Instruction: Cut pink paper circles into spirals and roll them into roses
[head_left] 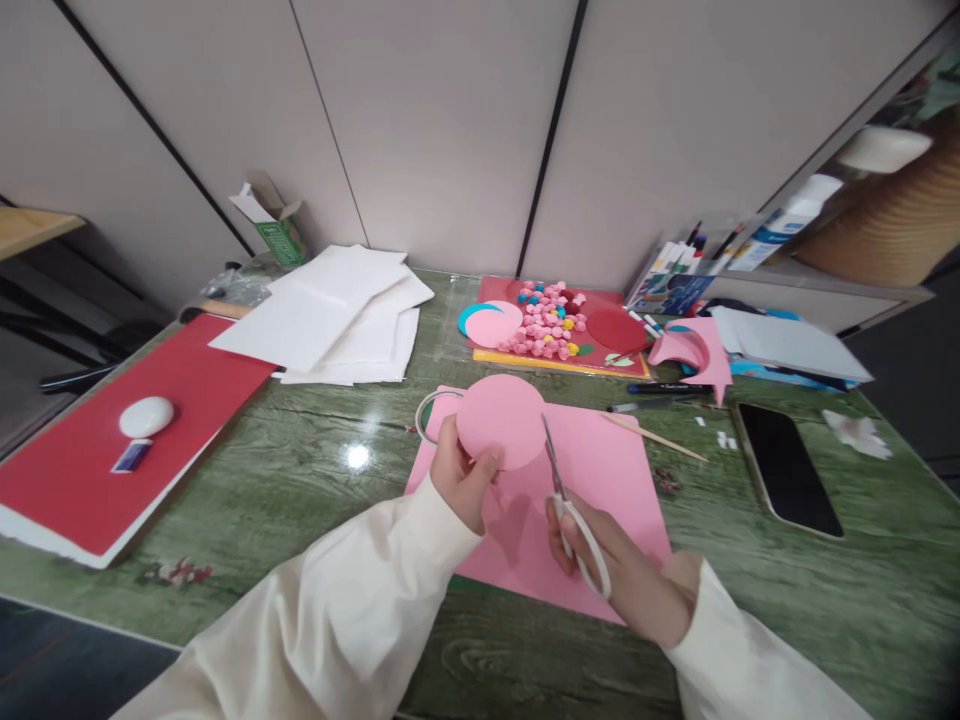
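My left hand (463, 470) pinches the lower left edge of a round pink paper disc (501, 420), held just above a pink sheet (592, 470) that lies flat on the green table (300, 470). My right hand (607, 560) grips white-handled scissors (570, 510); their blades point up toward the disc's right edge. A thin white ring (429, 412) lies partly under the sheet's left corner, behind my left hand.
A red board (90, 460) with a white oval object (147, 416) lies at left, white sheets (337, 320) behind it. Far centre holds a red sheet with pom-poms (547, 320) and paper circles. A phone (787, 465), wooden stick (652, 435), pens and pink scraps (690, 350) lie right.
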